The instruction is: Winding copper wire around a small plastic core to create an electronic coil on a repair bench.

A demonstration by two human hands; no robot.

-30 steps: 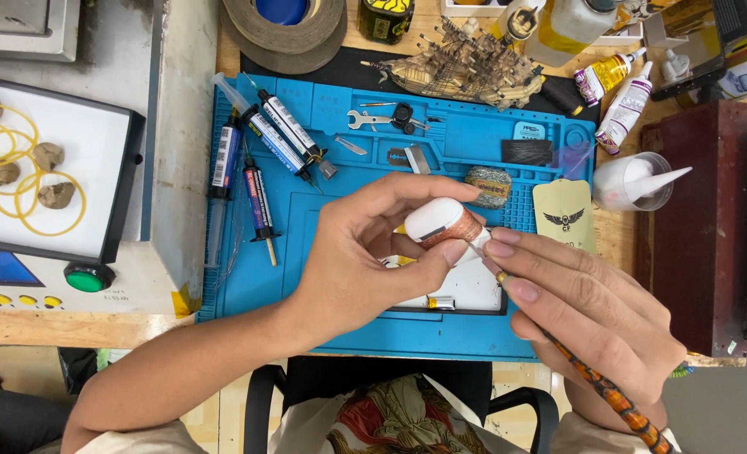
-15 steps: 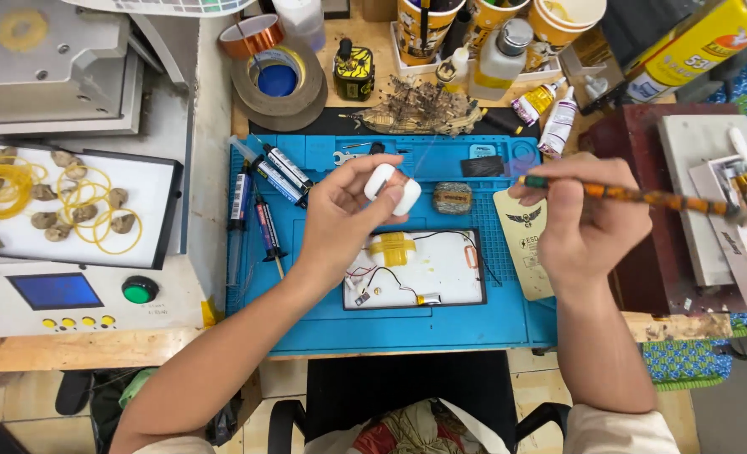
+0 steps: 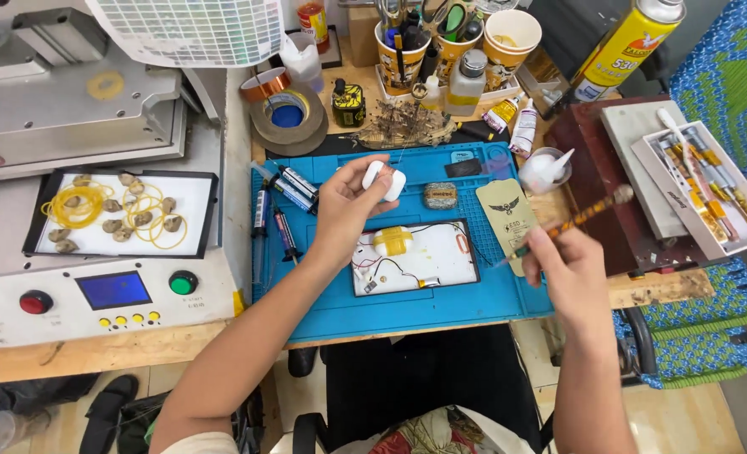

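Note:
My left hand point(image 3: 346, 206) holds a small white earbud case point(image 3: 385, 180) above the blue work mat point(image 3: 441, 298). My right hand point(image 3: 562, 273) grips a thin brush with a patterned orange-brown handle point(image 3: 577, 218); its handle points up and right, over the mat's right edge. Below the left hand a white tray point(image 3: 441, 261) lies on the mat with a yellow part point(image 3: 393, 240) and thin wires in it.
Pens and tubes point(image 3: 283, 197) lie on the mat's left side. A machine with a blue screen point(image 3: 115, 289), red and green buttons stands left, with a tray of yellow rings point(image 3: 121, 212). Tape rolls point(image 3: 285, 113), cups of tools point(image 3: 428, 42), bottles and a spray can point(image 3: 621, 46) crowd the back.
The view has pulled back and shifted. My hands have separated: the left stays over the mat with the white case, the right has swung the brush off to the mat's right edge.

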